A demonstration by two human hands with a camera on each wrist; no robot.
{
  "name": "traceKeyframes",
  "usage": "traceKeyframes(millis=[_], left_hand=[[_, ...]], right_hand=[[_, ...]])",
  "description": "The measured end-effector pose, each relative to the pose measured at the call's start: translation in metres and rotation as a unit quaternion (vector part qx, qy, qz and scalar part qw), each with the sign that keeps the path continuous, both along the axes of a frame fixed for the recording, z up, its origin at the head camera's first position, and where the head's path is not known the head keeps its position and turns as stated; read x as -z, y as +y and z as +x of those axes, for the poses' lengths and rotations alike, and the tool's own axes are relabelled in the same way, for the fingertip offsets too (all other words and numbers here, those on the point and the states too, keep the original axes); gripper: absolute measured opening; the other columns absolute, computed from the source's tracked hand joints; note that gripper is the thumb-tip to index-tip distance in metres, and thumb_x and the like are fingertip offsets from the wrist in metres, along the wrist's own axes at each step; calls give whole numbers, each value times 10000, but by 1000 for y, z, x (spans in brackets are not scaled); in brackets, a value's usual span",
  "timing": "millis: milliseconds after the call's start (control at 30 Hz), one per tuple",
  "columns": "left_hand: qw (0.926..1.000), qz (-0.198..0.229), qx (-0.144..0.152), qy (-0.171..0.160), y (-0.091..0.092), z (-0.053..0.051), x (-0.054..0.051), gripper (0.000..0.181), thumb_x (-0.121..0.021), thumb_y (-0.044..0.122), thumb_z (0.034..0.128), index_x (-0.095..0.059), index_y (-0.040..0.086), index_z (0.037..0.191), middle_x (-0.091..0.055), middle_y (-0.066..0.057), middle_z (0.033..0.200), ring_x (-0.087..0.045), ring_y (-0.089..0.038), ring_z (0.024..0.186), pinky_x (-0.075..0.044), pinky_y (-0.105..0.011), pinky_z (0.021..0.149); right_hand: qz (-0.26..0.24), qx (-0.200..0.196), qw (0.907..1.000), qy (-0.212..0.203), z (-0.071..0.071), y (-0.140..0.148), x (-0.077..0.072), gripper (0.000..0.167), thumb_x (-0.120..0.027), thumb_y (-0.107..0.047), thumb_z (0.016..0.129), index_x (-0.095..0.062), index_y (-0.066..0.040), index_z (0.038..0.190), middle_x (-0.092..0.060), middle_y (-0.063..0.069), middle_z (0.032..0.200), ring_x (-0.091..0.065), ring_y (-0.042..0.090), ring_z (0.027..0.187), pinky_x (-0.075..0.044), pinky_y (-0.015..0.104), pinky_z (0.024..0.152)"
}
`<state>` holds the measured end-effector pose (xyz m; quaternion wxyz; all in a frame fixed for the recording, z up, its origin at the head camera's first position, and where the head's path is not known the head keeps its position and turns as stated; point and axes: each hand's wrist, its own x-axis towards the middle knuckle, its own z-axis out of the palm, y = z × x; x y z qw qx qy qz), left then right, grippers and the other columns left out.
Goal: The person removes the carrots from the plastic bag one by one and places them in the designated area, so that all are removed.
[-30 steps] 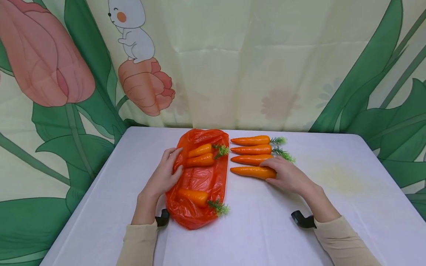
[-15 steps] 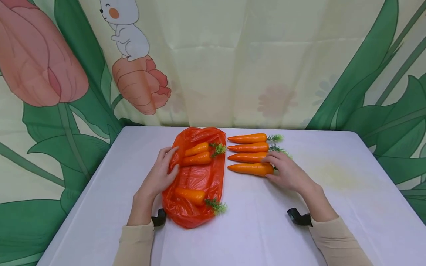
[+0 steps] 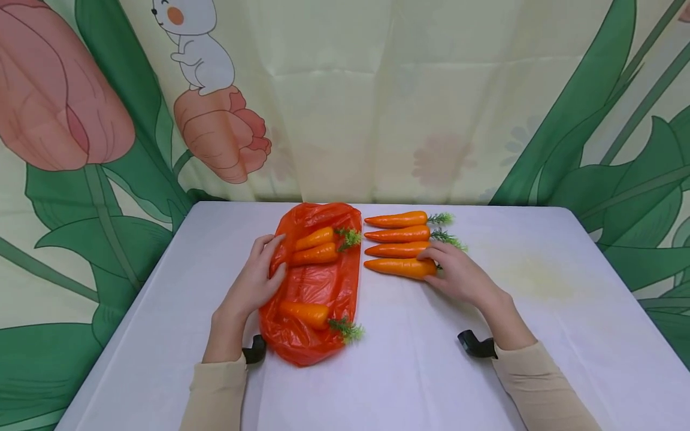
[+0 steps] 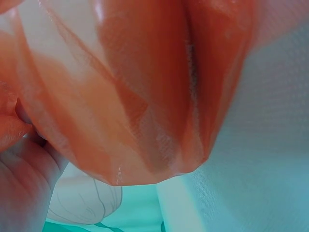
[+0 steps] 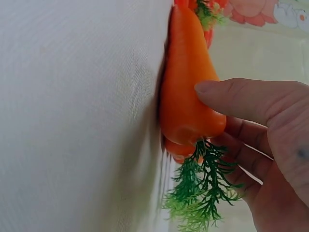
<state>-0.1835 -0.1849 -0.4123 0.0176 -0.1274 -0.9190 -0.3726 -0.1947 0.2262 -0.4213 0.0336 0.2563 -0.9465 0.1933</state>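
A red plastic bag (image 3: 315, 287) lies flat on the left half of the table, with three carrots in or on it: two together near the far end and one carrot (image 3: 307, 312) near the close end. At its left edge my left hand (image 3: 256, 278) holds the bag; part of the fingers is hidden by red film in the left wrist view. To the right, several carrots lie in a row, tips toward the bag. The thumb and fingers of my right hand (image 3: 458, 272) pinch the nearest carrot (image 5: 188, 92) at its thick end, above the green leafy top (image 5: 207, 179).
A white cloth covers the table (image 3: 409, 371). Behind its far edge hangs a curtain (image 3: 350, 120) printed with tulips, leaves and a white rabbit. Black wrist mounts (image 3: 477, 345) stick out from both sleeves.
The whole head view has shifted slightly. My right hand's fingers have settled closer about the thick end of the nearest carrot. The left hand stays on the bag's edge.
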Motion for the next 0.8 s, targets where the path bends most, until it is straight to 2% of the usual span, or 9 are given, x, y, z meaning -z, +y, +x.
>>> traceKeyframes(millis=[200,433,800], left_hand=[[10000,-20,19,18,0,-1,1,616,-593,80,989,-352,96,1556,-291,-117,1517,-437,-338,1317,-421,-530,1061],[9999,33,88,50,2,-1,-1,616,-592,80,991,-350,89,1557,-295,-107,1512,-442,-324,1310,-420,-516,1068],[10000,-9,44,83,1,-1,2,617,-592,86,989,-352,92,1557,-298,-109,1507,-452,-331,1303,-414,-524,1071]], right_hand=[[-52,3,10000,-44,-1,2,1,341,-795,-41,839,-674,-30,1157,-601,192,1262,-533,404,1207,-418,568,1051],[-206,204,9985,-457,2,5,-2,391,-769,-90,879,-648,-22,1245,-562,203,1335,-479,416,1275,-385,587,1075],[-468,63,9983,-330,2,5,-1,414,-749,-120,902,-628,0,1278,-552,207,1345,-459,425,1275,-370,594,1072]])
